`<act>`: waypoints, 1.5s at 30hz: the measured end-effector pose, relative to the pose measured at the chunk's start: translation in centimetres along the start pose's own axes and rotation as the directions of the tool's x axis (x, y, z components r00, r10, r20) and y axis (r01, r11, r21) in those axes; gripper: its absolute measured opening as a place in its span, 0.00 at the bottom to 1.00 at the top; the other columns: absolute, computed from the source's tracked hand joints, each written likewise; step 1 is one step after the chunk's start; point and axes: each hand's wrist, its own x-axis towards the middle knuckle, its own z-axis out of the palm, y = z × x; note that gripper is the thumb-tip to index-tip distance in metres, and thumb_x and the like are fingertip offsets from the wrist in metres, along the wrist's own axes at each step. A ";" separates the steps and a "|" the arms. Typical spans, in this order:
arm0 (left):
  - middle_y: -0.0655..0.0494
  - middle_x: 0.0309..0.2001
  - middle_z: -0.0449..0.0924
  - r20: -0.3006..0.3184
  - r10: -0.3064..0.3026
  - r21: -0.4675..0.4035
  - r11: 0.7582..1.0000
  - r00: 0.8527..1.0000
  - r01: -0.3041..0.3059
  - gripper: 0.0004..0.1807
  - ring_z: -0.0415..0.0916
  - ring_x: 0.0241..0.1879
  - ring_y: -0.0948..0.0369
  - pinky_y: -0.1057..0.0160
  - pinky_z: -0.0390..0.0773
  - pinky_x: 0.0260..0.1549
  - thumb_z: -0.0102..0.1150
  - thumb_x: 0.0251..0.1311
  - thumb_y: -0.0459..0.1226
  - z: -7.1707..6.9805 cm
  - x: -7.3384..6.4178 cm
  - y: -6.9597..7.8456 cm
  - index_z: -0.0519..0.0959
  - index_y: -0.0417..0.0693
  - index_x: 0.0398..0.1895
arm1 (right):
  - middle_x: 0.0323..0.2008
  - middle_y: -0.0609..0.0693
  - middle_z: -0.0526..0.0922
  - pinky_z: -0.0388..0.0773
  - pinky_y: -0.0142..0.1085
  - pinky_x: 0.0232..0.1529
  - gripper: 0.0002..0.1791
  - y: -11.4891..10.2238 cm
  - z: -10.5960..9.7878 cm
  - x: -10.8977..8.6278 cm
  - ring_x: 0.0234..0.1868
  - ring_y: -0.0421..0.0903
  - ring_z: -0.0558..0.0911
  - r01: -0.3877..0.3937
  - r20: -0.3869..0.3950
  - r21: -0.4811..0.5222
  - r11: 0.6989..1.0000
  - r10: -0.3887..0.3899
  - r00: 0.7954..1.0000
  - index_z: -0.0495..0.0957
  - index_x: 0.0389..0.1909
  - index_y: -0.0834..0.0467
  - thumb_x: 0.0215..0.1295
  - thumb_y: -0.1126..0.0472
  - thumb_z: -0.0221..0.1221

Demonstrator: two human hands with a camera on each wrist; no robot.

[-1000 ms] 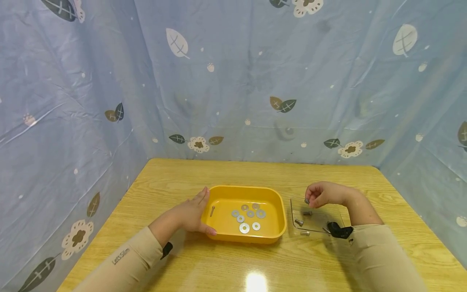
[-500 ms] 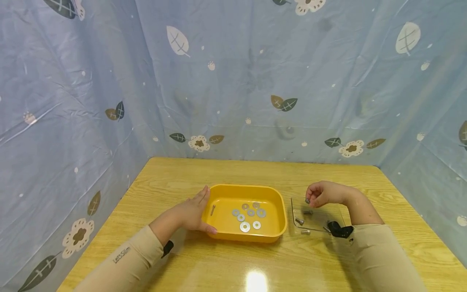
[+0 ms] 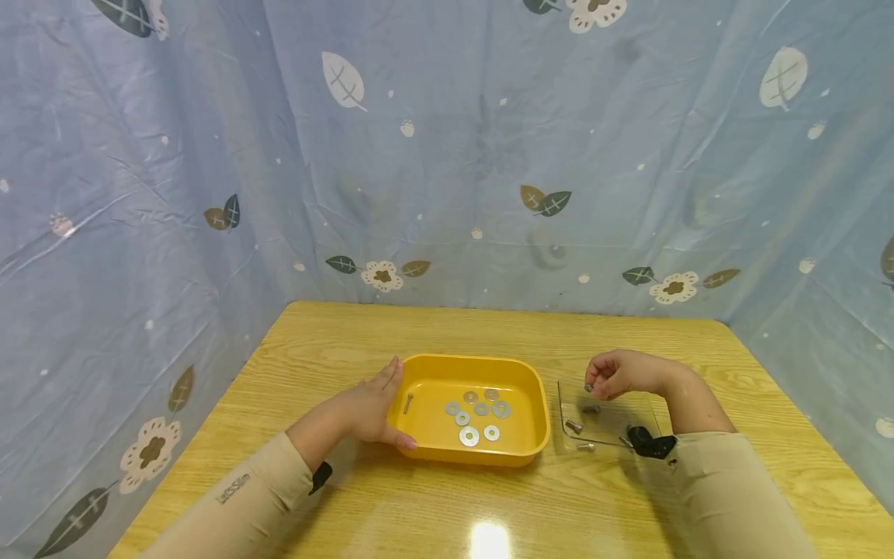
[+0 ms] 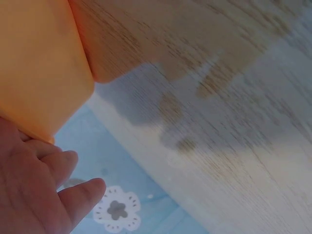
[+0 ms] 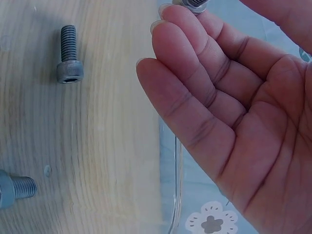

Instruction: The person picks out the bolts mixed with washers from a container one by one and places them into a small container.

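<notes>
My left hand rests spread against the left end of a yellow tray, its thumb over the front rim. Inside the tray lie several flat washers and, at the left, one thin screw. Over a clear plate on the right, my right hand pinches a small socket head screw between thumb and fingertips. Several loose socket head screws lie about the plate, among them an upright-looking screw and another screw in the right wrist view.
A wood-grain table carries everything. Blue patterned cloth hangs behind it and along both sides. Black straps circle the wrists, and beige sleeves cover the forearms.
The view shifts very slightly. Both hands stay in place, the left at the tray and the right still pinching the screw above the clear plate.
</notes>
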 end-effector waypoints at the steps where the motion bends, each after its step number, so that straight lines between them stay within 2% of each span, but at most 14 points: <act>1: 0.42 0.71 0.30 -0.003 0.000 0.002 1.000 1.000 0.000 0.72 0.39 0.70 0.51 0.44 0.55 0.61 0.51 0.31 0.75 0.0 0.0 0.0 0.36 0.37 0.71 | 0.26 0.49 0.75 0.72 0.44 0.37 0.13 0.0 0.0 0.0 0.28 0.43 0.72 0.006 0.002 0.000 1.000 -0.006 1.000 0.70 0.39 0.72 0.60 0.66 0.57; 7: 0.43 0.71 0.29 -0.012 0.002 0.004 1.000 1.000 -0.002 0.72 0.39 0.70 0.50 0.44 0.55 0.61 0.50 0.31 0.75 0.0 0.0 0.0 0.36 0.37 0.71 | 0.27 0.50 0.75 0.72 0.45 0.37 0.13 -0.2 0.0 0.1 0.29 0.44 0.72 -0.010 -0.021 0.004 1.000 0.010 1.000 0.69 0.40 0.74 0.60 0.68 0.56; 15: 0.44 0.72 0.28 0.013 -0.005 -0.002 1.000 1.000 0.005 0.72 0.39 0.70 0.51 0.44 0.53 0.61 0.50 0.31 0.75 0.1 0.1 0.1 0.35 0.38 0.71 | 0.28 0.51 0.75 0.72 0.46 0.39 0.14 -0.3 -0.5 -0.1 0.30 0.45 0.73 -0.024 -0.040 -0.034 0.999 0.023 0.999 0.71 0.40 0.72 0.61 0.64 0.57; 21: 0.44 0.72 0.28 0.008 -0.001 -0.013 1.000 1.000 0.001 0.72 0.38 0.70 0.51 0.43 0.53 0.61 0.51 0.31 0.75 0.0 0.1 0.2 0.36 0.38 0.71 | 0.31 0.53 0.75 0.73 0.47 0.41 0.12 -1.7 -1.3 0.3 0.33 0.49 0.75 0.000 -0.088 -0.085 0.996 -0.007 0.996 0.73 0.38 0.67 0.61 0.61 0.58; 25: 0.44 0.72 0.28 0.011 0.000 -0.007 1.000 1.000 0.000 0.72 0.38 0.70 0.52 0.43 0.53 0.61 0.50 0.31 0.75 0.0 0.0 0.2 0.36 0.38 0.71 | 0.34 0.55 0.76 0.73 0.43 0.43 0.13 -3.2 -1.6 0.9 0.38 0.52 0.76 0.008 -0.123 -0.123 0.992 -0.023 0.992 0.72 0.40 0.66 0.62 0.59 0.57; 30: 0.44 0.71 0.28 0.013 0.005 0.002 1.000 1.000 -0.005 0.72 0.37 0.70 0.52 0.42 0.53 0.60 0.50 0.32 0.75 0.0 0.0 0.2 0.35 0.37 0.71 | 0.37 0.57 0.76 0.74 0.40 0.44 0.15 -5.0 -1.4 2.5 0.40 0.48 0.76 0.035 -0.166 -0.147 0.989 -0.060 0.984 0.72 0.42 0.65 0.63 0.57 0.57; 35: 0.43 0.71 0.28 0.013 0.009 -0.004 1.000 1.000 -0.009 0.71 0.37 0.70 0.52 0.42 0.53 0.60 0.50 0.32 0.75 0.1 0.0 0.1 0.36 0.37 0.71 | 0.36 0.53 0.78 0.73 0.40 0.44 0.14 -7.2 -0.5 4.6 0.39 0.47 0.77 0.071 -0.193 -0.179 0.981 -0.105 0.976 0.73 0.43 0.62 0.63 0.56 0.57; 40: 0.44 0.71 0.28 0.006 0.011 -0.004 1.000 1.000 -0.011 0.72 0.37 0.70 0.52 0.42 0.53 0.60 0.50 0.32 0.76 0.2 0.1 0.0 0.35 0.37 0.71 | 0.36 0.51 0.80 0.73 0.40 0.44 0.15 -9.8 1.1 6.9 0.38 0.47 0.78 0.124 -0.173 -0.208 0.970 -0.162 0.972 0.74 0.44 0.62 0.63 0.55 0.57; 45: 0.45 0.71 0.28 0.002 0.005 -0.003 1.000 1.000 -0.005 0.72 0.37 0.70 0.52 0.42 0.53 0.61 0.49 0.31 0.76 0.1 0.2 -0.1 0.35 0.37 0.71 | 0.32 0.49 0.80 0.73 0.41 0.43 0.12 -11.9 2.9 9.2 0.35 0.46 0.77 0.180 -0.126 -0.237 0.955 -0.214 0.969 0.76 0.41 0.59 0.62 0.55 0.58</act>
